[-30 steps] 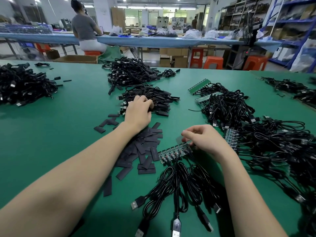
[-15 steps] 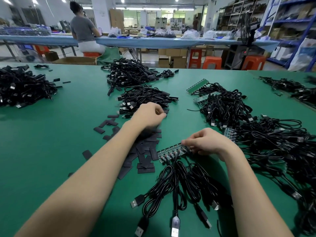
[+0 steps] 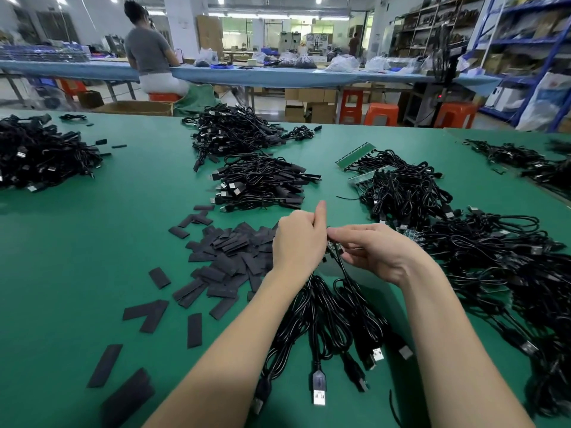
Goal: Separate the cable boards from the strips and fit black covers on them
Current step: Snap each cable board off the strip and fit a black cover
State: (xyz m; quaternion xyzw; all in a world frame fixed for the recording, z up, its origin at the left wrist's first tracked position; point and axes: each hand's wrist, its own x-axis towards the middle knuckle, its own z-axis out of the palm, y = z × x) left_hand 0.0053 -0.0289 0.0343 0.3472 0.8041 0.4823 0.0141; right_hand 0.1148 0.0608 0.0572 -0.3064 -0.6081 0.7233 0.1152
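Both hands meet just beyond the near bundle of black USB cables (image 3: 327,319) on the green table (image 3: 77,242). The left hand (image 3: 298,239) is curled closed, one fingertip raised; what it grips is hidden. The right hand (image 3: 375,251) pinches the strip of cable boards (image 3: 334,249), held between the two hands. The pile of black covers (image 3: 228,257) lies left of the bundle, touching it.

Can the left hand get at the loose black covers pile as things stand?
Probably yes: the black covers pile lies right beside the left hand, nothing between, but its grip holds the cable board.
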